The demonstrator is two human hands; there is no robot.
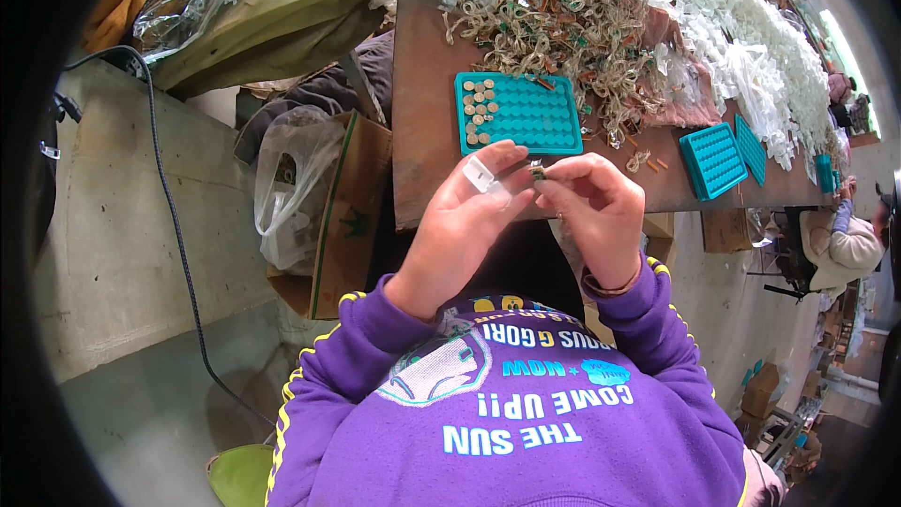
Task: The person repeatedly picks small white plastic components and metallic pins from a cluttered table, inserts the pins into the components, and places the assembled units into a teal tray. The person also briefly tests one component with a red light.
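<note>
Left hand (pixel 466 216) pinches a white clip (pixel 480 173); right hand (pixel 593 202) pinches a small part (pixel 537 170) at its 3 o'clock. Best align them squarely before pressing.

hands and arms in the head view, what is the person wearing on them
Both hands, left hand and right hand, are bare, no gloves. The arms are in purple sleeves with yellow stripes along them and ribbed cuffs. A thin dark band circles the right wrist.

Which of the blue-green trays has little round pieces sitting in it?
The big teal tray just beyond the hands: its left corner holds small round brass-coloured pieces. The smaller teal tray to its right looks bare.
</note>
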